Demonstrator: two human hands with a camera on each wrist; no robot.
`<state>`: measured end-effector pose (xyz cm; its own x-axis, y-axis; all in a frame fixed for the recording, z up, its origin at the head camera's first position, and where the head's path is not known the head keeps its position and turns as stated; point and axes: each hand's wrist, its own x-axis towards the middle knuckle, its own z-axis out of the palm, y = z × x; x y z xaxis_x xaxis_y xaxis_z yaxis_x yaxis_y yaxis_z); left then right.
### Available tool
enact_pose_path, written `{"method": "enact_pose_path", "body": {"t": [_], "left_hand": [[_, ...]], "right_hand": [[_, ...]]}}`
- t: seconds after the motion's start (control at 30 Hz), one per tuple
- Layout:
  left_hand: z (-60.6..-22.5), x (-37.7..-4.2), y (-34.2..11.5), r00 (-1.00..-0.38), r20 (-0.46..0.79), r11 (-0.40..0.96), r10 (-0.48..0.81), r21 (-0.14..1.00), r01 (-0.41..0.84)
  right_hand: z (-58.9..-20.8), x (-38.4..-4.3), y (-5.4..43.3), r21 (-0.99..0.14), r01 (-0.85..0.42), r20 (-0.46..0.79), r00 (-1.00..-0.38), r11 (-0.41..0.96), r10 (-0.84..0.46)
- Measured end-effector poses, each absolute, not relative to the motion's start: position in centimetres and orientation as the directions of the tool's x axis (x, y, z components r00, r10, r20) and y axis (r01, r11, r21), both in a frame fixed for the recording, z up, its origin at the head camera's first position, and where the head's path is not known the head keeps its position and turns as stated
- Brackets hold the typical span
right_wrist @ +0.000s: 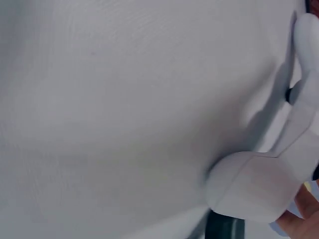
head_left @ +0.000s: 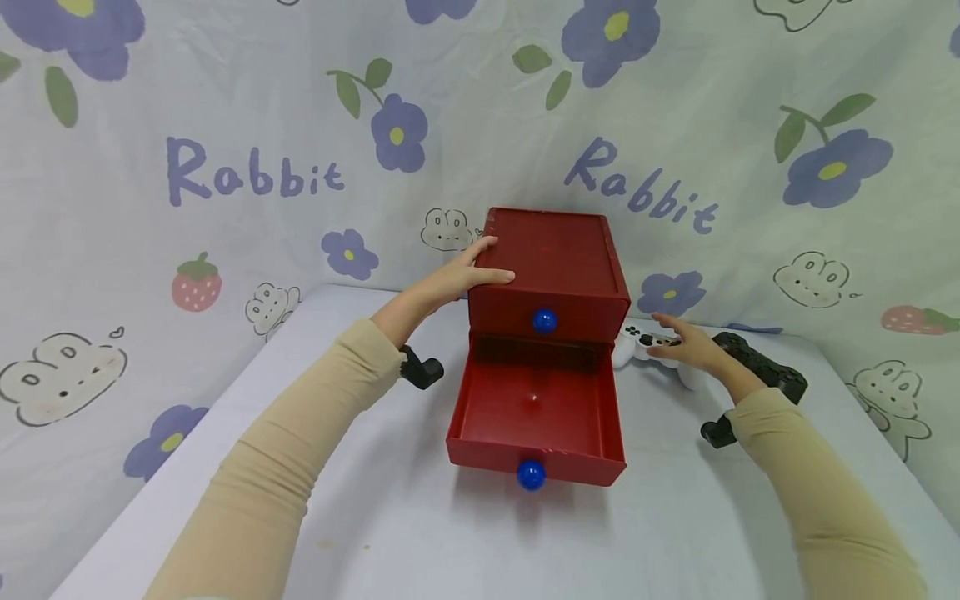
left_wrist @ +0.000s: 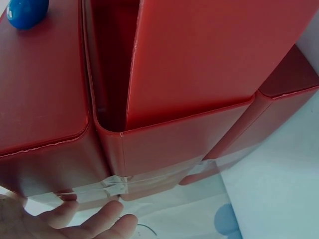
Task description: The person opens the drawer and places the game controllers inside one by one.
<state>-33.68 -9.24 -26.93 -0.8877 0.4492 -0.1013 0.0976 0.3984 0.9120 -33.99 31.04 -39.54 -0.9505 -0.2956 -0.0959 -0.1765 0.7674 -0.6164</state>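
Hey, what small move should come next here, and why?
Probably close the right hand around the white controller: the hand is spread beside it without seeming to grip it, while the lower drawer stands pulled out and the left hand rests at the red cabinet's edge.

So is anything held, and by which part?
Nothing is clearly held: the left hand rests on the red box, by its left edge; the right hand is spread near the white controller, contact unclear.

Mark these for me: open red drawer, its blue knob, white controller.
Open red drawer (head_left: 510, 423): head view, on its bare floor.
Blue knob (head_left: 531, 475): head view, on its rounded front.
White controller (right_wrist: 261, 185): right wrist view, on one grip.
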Motion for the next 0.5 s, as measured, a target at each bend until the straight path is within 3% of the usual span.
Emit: {"method": "enact_pose_path", "body": {"t": [0.13,0.37,0.5], "left_hand": [[-26.9,-33.7,-9.2,-0.887,-0.095,0.393,0.452,0.914,0.102],[-27.0,-33.8,-9.2,-0.890,-0.103,0.396,0.444,0.914,0.092],[-27.0,-33.7,-9.2,-0.888,-0.103,0.392,0.447,0.915,0.091]], "right_hand": [[-40.4,-34.4,31.3,-0.602,-0.195,-0.079,-0.950,0.774,-0.301],[-42.2,-34.9,31.3,-0.363,-0.231,-0.037,-0.964,0.903,-0.261],[-42.7,-35.0,31.2,-0.366,-0.213,-0.026,-0.971,0.906,-0.239]]}}
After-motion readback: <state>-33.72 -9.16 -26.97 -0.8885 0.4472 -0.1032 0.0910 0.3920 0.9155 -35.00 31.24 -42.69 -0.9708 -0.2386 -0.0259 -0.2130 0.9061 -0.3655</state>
